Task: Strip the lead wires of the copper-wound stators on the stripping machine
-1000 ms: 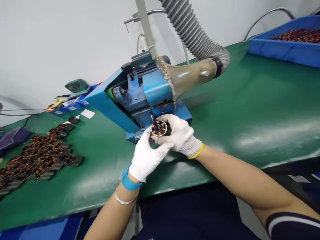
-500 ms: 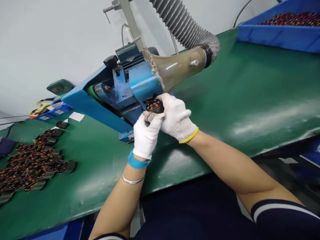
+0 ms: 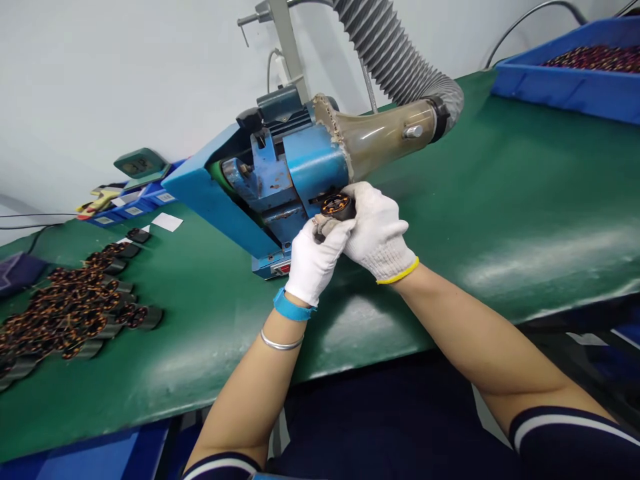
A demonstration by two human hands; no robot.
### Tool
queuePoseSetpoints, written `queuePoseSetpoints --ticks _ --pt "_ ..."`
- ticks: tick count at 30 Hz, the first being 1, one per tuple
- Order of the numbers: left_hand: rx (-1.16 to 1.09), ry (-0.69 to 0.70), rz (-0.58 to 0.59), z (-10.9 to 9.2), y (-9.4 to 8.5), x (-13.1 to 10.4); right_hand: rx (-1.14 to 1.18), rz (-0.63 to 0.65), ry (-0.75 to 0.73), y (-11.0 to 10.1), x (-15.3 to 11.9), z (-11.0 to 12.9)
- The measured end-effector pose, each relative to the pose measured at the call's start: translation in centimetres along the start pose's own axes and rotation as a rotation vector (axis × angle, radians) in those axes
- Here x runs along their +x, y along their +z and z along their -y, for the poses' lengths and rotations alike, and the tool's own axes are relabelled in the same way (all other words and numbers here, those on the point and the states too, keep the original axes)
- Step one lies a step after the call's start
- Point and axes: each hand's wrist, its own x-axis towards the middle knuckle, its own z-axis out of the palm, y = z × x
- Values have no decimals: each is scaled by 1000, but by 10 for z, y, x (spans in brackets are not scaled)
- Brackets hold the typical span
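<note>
A round black part with orange windings (image 3: 337,205) is gripped between both gloved hands at the front of the blue machine (image 3: 316,160). My left hand (image 3: 320,257), with a blue band at the wrist, has its fingers closed on the part's lower left side. My right hand (image 3: 376,230), in a white glove with a yellow cuff, wraps the right side of the same part. The part's face with the windings is turned up, close under the machine's blue cover. My fingertips hide its lower edge.
Many similar black parts (image 3: 75,307) lie at the left of the green table (image 3: 215,353). Small blue bins (image 3: 135,208) and a green-framed display (image 3: 140,163) stand behind. A clear duct (image 3: 390,137) joins a grey hose (image 3: 395,53). A blue tray (image 3: 565,90) sits back right.
The whole view has shifted, so machine, hands and table appear farther right. Both hands keep their hold on the part at the machine, with little visible change in grip.
</note>
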Motion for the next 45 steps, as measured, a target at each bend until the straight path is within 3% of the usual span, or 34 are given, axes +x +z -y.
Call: queuePoseSetpoints --ticks 4,9,13,16,22,30,38,43,45 --pt "-21 -28 31 6 -2 -6 83 -51 -71 0 -8 -4" --pt "-44 74 98 13 -19 -22 125 200 -130 -1 -22 2" --pt "-4 31 157 15 -43 -30 89 115 -333 3 -29 9" --pt "43 40 146 16 -56 -34 103 153 -373 1 -30 13" --pt "215 103 66 18 -65 -37 443 343 -510 -17 -26 13" --pt "510 197 87 21 -68 -35 157 499 -453 -16 -28 19" --pt "461 110 85 17 -64 -37 609 365 -126 -12 -24 10" --pt "483 173 129 18 -67 -36 328 503 -381 -16 -26 17" --pt "510 159 143 18 -68 -36 205 569 -414 -18 -28 19"
